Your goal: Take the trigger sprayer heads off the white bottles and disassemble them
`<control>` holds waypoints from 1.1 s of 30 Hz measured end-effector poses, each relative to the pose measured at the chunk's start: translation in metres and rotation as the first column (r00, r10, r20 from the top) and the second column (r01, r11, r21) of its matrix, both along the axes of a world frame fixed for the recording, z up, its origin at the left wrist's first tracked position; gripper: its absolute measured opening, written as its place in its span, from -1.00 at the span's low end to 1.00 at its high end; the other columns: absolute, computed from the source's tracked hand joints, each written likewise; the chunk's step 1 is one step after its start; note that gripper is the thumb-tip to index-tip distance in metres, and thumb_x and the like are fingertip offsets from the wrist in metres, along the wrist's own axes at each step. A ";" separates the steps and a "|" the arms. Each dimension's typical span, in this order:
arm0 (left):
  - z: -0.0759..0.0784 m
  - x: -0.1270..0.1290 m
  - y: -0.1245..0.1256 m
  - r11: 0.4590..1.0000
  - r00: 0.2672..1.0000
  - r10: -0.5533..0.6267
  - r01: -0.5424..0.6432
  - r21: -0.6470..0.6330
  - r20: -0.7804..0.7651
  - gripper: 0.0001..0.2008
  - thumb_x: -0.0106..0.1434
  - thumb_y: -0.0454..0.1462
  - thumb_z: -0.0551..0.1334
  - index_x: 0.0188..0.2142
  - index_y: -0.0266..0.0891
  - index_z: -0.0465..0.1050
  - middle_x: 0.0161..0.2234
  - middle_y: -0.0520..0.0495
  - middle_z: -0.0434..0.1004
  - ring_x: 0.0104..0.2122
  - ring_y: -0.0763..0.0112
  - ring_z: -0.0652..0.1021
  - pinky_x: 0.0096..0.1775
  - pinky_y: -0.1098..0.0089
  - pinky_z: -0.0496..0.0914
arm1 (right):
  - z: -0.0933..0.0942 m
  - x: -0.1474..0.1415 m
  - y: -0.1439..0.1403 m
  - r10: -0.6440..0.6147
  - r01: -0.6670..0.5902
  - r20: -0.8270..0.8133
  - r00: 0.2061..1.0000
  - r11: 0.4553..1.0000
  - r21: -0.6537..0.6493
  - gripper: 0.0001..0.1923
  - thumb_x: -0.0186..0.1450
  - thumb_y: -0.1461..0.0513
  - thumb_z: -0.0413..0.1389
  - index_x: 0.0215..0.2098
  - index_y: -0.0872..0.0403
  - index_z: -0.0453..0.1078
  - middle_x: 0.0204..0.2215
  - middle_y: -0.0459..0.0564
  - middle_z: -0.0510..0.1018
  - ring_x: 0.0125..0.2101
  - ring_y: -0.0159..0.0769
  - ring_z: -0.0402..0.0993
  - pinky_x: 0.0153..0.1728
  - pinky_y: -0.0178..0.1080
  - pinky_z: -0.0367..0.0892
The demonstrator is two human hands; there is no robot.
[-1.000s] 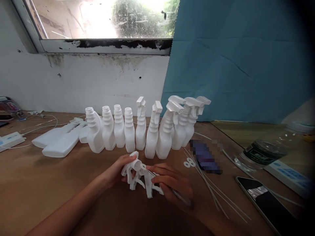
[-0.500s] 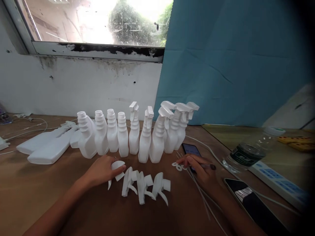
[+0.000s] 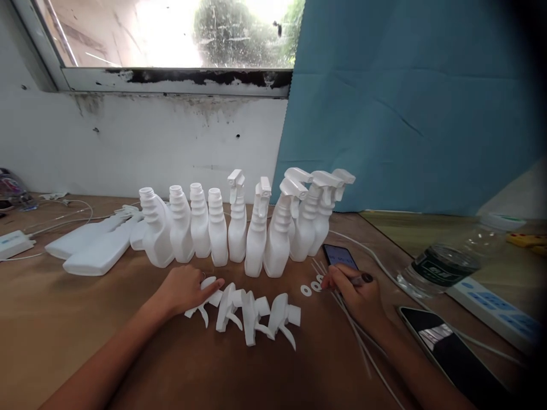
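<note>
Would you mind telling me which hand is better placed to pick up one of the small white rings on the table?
The right hand, probably: its fingers lie right beside the white rings, though it holds a pen. The left hand rests on a spray trigger farther off.

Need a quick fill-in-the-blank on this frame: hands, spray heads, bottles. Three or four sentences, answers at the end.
1. The left hand rests on the ____-most of the loose spray heads lying on the table.
2. Loose spray heads in that row number ____.
3. In the row of upright bottles, ____ have no spray head on top.
4. The right hand holds a dark pen-like tool beside the small white ____.

Missing words: left; four; four; rings
</note>
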State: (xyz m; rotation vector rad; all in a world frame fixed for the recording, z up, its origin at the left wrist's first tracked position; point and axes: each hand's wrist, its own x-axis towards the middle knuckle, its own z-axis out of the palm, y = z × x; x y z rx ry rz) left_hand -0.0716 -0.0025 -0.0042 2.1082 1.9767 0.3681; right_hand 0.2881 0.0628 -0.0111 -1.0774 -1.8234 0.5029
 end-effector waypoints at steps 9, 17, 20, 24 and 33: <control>-0.002 0.009 -0.005 0.993 0.994 0.097 -0.094 0.065 -0.044 -0.31 0.31 0.21 -0.09 -0.76 -0.16 -0.05 -0.72 -0.07 0.19 -0.63 0.29 0.30 -0.44 0.31 -0.08 | -0.005 -0.001 0.001 -0.015 0.007 0.109 0.994 0.997 0.074 -0.53 0.40 0.11 -0.04 -0.65 0.03 0.34 -0.67 -0.08 0.46 -0.59 -0.29 0.43 -0.46 -0.27 0.31; 0.038 0.013 -0.005 0.913 0.970 0.243 -0.229 0.339 0.003 -0.46 0.40 0.00 -0.02 -0.64 -0.19 0.26 -0.67 -0.05 0.37 -0.60 0.30 0.43 -0.49 0.36 0.02 | -0.011 0.001 0.007 -0.019 -0.001 0.122 0.992 0.987 0.164 -0.53 0.39 0.13 -0.04 -0.66 0.03 0.30 -0.73 -0.14 0.42 -0.65 -0.35 0.39 -0.50 -0.30 0.24; 0.078 0.023 0.005 0.843 0.967 0.247 -0.244 0.479 0.059 -0.63 0.39 -0.01 0.02 -0.23 -0.20 0.44 -0.59 0.04 0.42 -0.57 0.32 0.46 -0.47 0.38 0.14 | -0.011 0.001 0.006 -0.032 0.008 0.128 0.991 0.983 0.183 -0.53 0.39 0.13 -0.05 -0.67 0.02 0.29 -0.74 -0.13 0.42 -0.66 -0.34 0.39 -0.49 -0.30 0.24; 0.133 0.041 0.029 0.744 0.976 0.188 -0.216 0.633 0.112 -0.54 0.35 -0.02 0.10 0.10 -0.26 0.22 -0.49 0.04 0.47 -0.51 0.31 0.50 -0.47 0.38 0.24 | -0.007 0.000 0.003 -0.045 0.015 0.142 0.989 0.979 0.204 -0.54 0.38 0.13 -0.05 -0.67 0.02 0.28 -0.73 -0.11 0.43 -0.65 -0.33 0.40 -0.48 -0.28 0.23; 0.152 0.065 0.071 0.730 0.990 0.138 -0.102 0.675 0.000 -0.70 0.30 -0.24 0.18 -0.02 -0.33 0.40 -0.52 -0.06 0.50 -0.49 0.24 0.52 -0.43 0.31 0.31 | -0.004 0.000 0.002 -0.082 0.057 0.096 0.992 0.967 0.247 -0.54 0.37 0.14 -0.04 -0.68 0.03 0.28 -0.75 -0.11 0.39 -0.67 -0.33 0.36 -0.47 -0.28 0.22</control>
